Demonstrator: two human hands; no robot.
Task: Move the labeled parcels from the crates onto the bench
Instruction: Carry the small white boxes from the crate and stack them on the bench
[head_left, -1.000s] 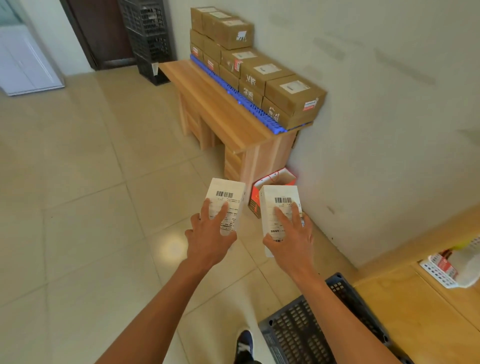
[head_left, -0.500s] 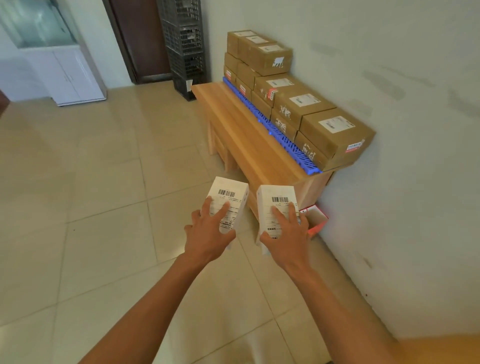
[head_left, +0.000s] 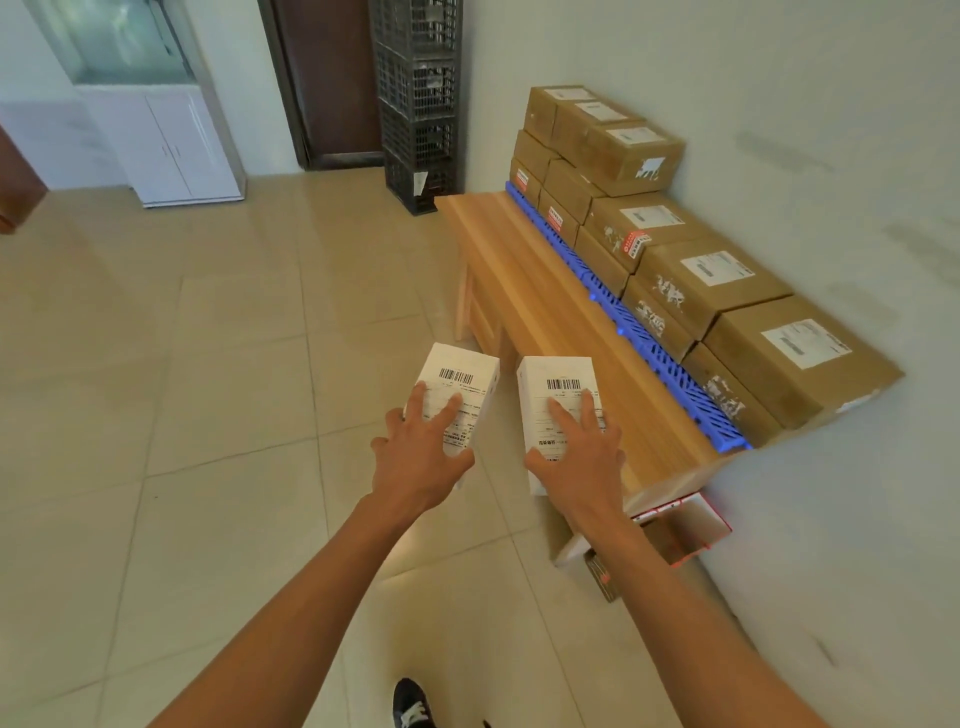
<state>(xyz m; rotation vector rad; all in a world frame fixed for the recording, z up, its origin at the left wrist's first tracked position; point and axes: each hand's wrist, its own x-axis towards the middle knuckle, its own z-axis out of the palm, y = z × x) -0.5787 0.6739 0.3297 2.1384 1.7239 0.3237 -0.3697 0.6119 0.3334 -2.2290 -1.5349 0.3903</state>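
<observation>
the left hand (head_left: 423, 457) grips a white labeled parcel (head_left: 460, 387) from above, fingers spread over its barcode label and thumb curled round the near side. the right hand (head_left: 579, 452) holds a second white parcel (head_left: 556, 384) the same way, just beside the first (the 2 are close but apart). both parcels are held in the air; the left one is over the tiled floor (head_left: 208, 364), the right one over the near left edge of the wooden surface (head_left: 524, 270). along the right side of that surface, against the wall, brown cardboard boxes (head_left: 727, 291) are stacked on a blue slatted strip (head_left: 649, 338). under the near end of the surface lies an open red and white box (head_left: 685, 530). at the far end stands a stack of dark crates (head_left: 418, 104), beside a brown door (head_left: 327, 78).
</observation>
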